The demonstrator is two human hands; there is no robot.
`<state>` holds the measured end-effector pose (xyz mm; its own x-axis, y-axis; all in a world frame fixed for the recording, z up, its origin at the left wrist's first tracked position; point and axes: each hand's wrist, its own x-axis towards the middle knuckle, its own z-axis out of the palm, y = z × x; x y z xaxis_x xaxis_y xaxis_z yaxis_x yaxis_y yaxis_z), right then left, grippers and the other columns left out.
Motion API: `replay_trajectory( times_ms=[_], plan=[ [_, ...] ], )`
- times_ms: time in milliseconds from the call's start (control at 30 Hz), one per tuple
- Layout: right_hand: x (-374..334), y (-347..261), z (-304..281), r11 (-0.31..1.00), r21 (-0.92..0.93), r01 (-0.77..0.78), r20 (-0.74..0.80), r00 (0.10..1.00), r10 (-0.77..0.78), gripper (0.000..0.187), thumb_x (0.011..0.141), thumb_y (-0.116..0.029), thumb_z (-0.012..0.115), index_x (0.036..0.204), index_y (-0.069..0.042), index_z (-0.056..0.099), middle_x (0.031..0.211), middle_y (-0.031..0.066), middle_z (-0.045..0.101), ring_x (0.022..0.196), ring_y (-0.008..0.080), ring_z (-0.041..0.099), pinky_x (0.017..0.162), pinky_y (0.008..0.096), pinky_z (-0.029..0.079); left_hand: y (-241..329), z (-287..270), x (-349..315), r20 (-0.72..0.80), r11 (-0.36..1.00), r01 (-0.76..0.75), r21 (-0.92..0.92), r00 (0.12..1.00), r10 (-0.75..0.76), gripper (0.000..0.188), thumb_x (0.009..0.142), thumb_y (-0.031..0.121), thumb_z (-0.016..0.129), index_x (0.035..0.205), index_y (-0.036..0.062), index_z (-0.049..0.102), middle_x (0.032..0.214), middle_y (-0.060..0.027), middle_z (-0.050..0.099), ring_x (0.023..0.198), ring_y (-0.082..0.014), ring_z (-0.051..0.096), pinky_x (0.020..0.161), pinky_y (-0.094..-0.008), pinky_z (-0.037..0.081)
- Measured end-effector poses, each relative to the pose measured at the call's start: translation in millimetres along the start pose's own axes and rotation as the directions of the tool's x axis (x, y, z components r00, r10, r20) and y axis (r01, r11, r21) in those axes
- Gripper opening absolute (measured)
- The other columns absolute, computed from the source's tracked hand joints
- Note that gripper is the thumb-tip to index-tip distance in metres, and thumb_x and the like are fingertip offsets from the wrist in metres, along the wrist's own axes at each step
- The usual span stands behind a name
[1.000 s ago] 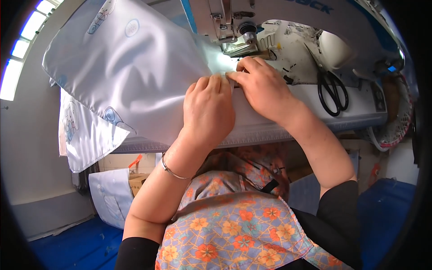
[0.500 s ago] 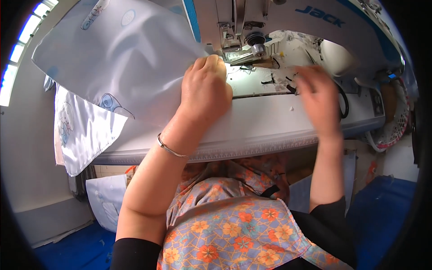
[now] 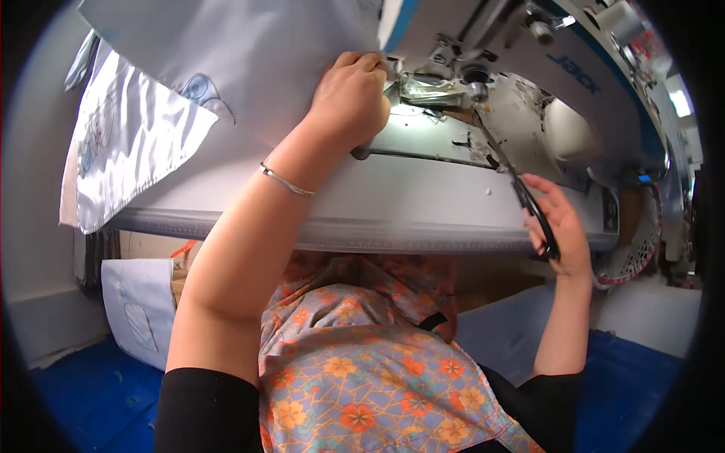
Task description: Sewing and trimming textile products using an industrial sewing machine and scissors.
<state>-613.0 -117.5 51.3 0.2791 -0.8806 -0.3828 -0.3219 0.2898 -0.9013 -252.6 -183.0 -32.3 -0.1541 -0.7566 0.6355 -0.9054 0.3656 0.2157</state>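
Observation:
My left hand (image 3: 350,102) is closed at the edge of a pale satiny fabric (image 3: 264,83), just left of the sewing machine's presser foot and needle area. Its fingertips are partly hidden behind the knuckles. Over the right side of the white machine table (image 3: 423,192), my right hand (image 3: 563,230) holds a pair of scissors (image 3: 535,215) with black handles, the dark blades slanting up and left toward the machine bed. The fabric spreads up and left from my left hand and carries small printed figures in blue.
The sewing machine (image 3: 604,98) arches over the back right, white with blue trim. Dark thread scraps (image 3: 462,143) lie on its bed. A shiny white fabric panel (image 3: 140,143) hangs over the left table edge. A mesh basket (image 3: 642,241) sits at the right end.
My right hand has picked up the scissors and drawn back toward the near right. My left hand stays closed on the fabric. The whole view has tilted and shifted.

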Motion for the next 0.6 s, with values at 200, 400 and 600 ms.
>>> replay_trajectory(
  times_ms=[200, 400, 600],
  plan=[
    [18.4, -8.4, 110.3, 0.957, 0.279, -0.08, 0.453, 0.889, -0.058, 0.095, 0.091, -0.08, 0.044, 0.153, -0.008, 0.04, 0.076, 0.0042, 0.056, 0.054, 0.0112, 0.053, 0.07, 0.0339, 0.057, -16.3, -0.1, -10.1, 0.004, 0.995, 0.096, 0.02, 0.995, -0.096, 0.035, 0.076, 0.004, 0.055, 0.105, 0.0024, 0.072, 0.125, -0.0071, 0.067, 0.111, -0.0324, 0.06, 0.096, -0.0463, 0.049],
    [61.6, -23.5, 171.9, 0.818, 0.538, -0.204, 0.295, 0.954, 0.044, 0.07, 0.098, -0.07, 0.046, 0.132, -0.01, 0.049, 0.072, 0.0014, 0.053, 0.054, 0.0128, 0.051, 0.071, 0.0373, 0.058, -12.6, -8.7, -20.7, -0.057, 0.995, 0.096, 0.025, 0.994, -0.095, 0.032, 0.075, 0.007, 0.058, 0.102, 0.002, 0.072, 0.119, -0.0065, 0.068, 0.106, -0.0312, 0.061, 0.09, -0.0466, 0.051],
    [58.9, -28.8, 176.8, 0.796, 0.582, -0.166, 0.222, 0.974, 0.041, 0.051, 0.104, -0.053, 0.049, 0.126, -0.008, 0.058, 0.063, -0.0026, 0.047, 0.045, 0.0066, 0.042, 0.051, 0.0236, 0.044, -4.0, -26.7, -31.0, 0.063, 0.991, 0.117, 0.063, 0.991, -0.12, 0.021, 0.074, 0.009, 0.06, 0.091, 0.0025, 0.07, 0.106, -0.0067, 0.068, 0.098, -0.0284, 0.062, 0.082, -0.0416, 0.054]
  ],
)
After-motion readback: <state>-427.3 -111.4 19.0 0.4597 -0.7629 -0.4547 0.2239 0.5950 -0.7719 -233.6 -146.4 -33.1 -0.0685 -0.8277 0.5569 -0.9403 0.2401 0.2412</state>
